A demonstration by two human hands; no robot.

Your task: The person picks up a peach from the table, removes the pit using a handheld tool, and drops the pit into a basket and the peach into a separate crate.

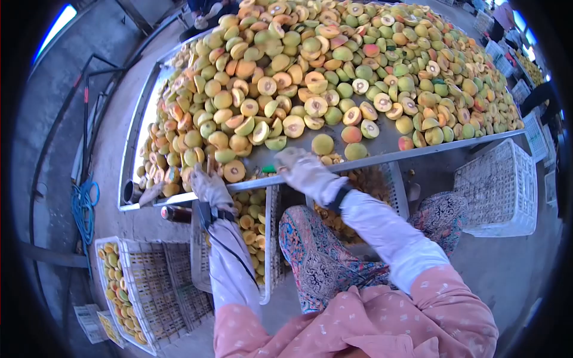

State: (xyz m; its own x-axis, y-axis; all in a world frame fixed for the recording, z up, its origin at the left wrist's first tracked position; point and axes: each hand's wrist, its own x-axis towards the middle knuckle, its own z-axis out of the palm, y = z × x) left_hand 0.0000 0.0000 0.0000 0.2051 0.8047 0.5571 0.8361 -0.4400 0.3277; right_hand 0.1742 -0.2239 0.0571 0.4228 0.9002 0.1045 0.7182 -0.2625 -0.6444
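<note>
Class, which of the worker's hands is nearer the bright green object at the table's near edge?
Right. The right hand is close beside the bright green object, on its right; the left hand is farther off, to its left, past a halved stone fruit.

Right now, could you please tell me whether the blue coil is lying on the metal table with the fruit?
No, the blue coil is off to the left, apart from the metal table.

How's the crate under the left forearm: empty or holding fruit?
Holding fruit: pieces show inside the crate. Fill level: cannot tell; left forearm and table hide part.
</note>
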